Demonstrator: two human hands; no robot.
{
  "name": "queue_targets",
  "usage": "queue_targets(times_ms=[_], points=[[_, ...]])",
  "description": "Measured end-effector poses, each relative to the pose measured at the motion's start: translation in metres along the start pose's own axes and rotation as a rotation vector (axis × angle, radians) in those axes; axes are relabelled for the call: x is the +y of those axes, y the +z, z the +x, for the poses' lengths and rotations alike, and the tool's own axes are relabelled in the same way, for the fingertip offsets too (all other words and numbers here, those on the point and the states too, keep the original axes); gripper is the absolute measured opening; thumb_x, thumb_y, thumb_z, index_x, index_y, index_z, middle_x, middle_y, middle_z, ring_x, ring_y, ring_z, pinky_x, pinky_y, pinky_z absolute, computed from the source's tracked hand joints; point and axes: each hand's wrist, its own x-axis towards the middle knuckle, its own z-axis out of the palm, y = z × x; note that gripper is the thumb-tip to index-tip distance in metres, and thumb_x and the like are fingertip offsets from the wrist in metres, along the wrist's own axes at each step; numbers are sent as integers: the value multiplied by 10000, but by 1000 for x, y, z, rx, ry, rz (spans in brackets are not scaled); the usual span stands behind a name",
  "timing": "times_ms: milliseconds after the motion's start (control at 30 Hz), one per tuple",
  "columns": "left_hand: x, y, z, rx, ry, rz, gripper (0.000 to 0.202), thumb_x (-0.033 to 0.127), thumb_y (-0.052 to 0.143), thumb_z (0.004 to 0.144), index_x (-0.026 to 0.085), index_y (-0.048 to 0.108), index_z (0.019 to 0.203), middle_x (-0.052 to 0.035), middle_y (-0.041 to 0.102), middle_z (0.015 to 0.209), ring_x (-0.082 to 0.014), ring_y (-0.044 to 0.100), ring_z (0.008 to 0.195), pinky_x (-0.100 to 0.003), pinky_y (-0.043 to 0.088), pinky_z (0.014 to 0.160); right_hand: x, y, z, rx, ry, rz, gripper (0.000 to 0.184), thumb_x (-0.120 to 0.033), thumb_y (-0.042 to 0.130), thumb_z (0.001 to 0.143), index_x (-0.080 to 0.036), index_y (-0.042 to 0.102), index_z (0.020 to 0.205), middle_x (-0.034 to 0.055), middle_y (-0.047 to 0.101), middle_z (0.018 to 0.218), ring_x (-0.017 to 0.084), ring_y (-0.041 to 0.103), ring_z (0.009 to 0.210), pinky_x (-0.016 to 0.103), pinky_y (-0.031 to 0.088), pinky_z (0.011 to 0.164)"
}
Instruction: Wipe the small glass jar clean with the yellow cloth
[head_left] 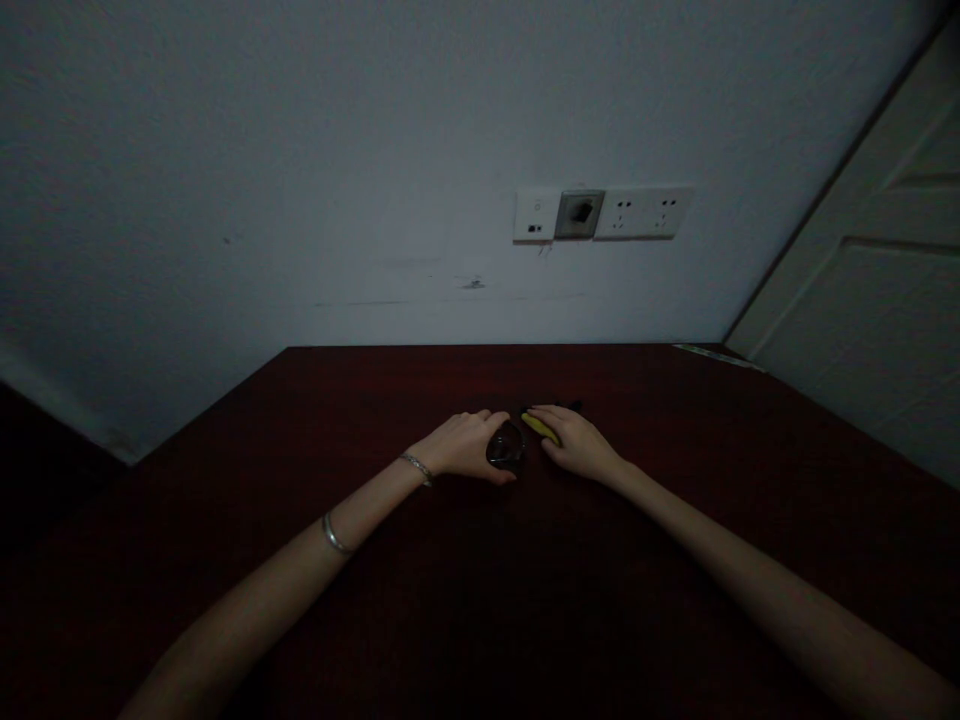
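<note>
My left hand point(472, 445) is curved around the side of a small see-through glass point(506, 447) on the dark red table. Its thumb is on the near side and its fingers on the far side. Just to the right, my right hand point(577, 443) is closed over a yellow, elongated thing point(541, 428) with a dark end, mostly covered by the fingers; in the dim light its kind is unclear. A small gap separates this yellow thing from the glass. Behind the right fingers a small dark thing point(576, 405) pokes out, too dark to name.
The dark red tabletop point(405, 380) runs back to a pale wall point(375, 150) with a row of sockets and switches point(604, 215). A panelled door point(885, 280) stands at the right. Near the back right edge lies a thin pale strip point(720, 356).
</note>
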Motion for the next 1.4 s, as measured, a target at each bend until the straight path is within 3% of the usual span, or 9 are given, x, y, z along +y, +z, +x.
queue_targets(times_ms=[400,767,1400], points=[[6,4,11,-15,20,22,852,615,684,625,147,442,1295,-163,638,1096,-316,655,900,-386,489,741,9,2,-2,21,-1,-10,516,-146,517,755,-137,564,1270,143,595,1287,264,564,1177,457,438,1022],[11,4,16,-31,21,49,824,635,666,635,156,456,1272,-153,643,1076,-314,659,895,-373,485,727,10,-1,-5,12,-7,-18,500,-150,506,769,-93,568,1262,159,593,1282,269,563,1173,435,427,1037],[14,6,22,-68,23,78,841,656,640,645,148,446,1286,-155,637,1122,-321,654,936,-388,499,757,16,3,-8,28,-9,-3,499,-149,506,760,-99,579,1252,156,599,1275,281,558,1174,442,416,1044]])
